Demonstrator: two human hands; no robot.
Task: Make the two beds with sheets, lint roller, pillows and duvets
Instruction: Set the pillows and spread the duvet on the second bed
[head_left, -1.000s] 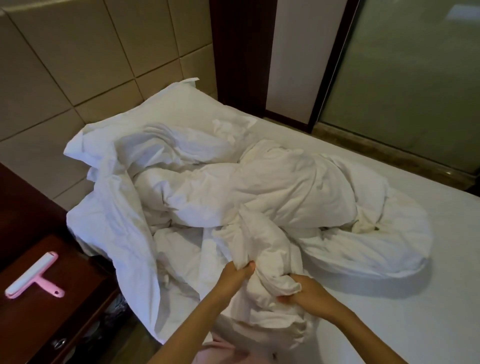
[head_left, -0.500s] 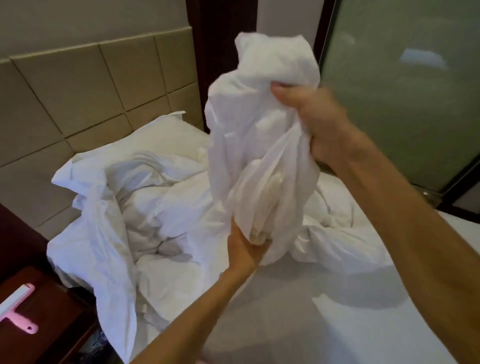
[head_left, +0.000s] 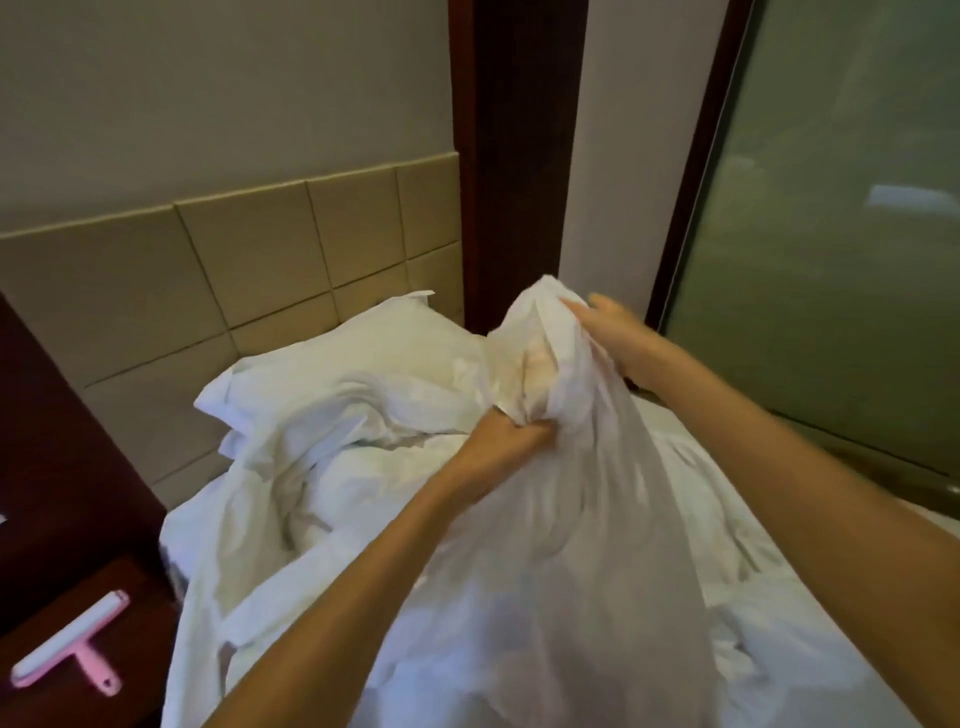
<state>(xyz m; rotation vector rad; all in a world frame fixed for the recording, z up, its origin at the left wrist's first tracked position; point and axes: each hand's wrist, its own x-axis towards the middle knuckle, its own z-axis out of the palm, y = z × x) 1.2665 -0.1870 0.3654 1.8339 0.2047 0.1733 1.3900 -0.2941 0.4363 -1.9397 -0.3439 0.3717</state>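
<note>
A crumpled white duvet (head_left: 561, 545) lies heaped over the bed, one bunched end lifted above it. My left hand (head_left: 511, 434) grips the underside of that bunch. My right hand (head_left: 615, 332) holds its top from the right. Behind the bunch a white pillow (head_left: 337, 358) leans against the tan tiled headboard (head_left: 218, 280). More loose white linen (head_left: 291, 478) trails off the bed's left side. A pink and white lint roller (head_left: 72, 647) lies on the dark wooden nightstand (head_left: 119, 670) at the lower left.
A dark wooden post (head_left: 511, 156) rises behind the bed. A frosted glass panel (head_left: 831, 234) in a dark frame runs along the bed's right side. The white mattress sheet (head_left: 810, 623) shows at the lower right.
The bunched duvet end has come down from head height to just above the bed. Both hands stay on it, and the view has tilted up toward the wall.
</note>
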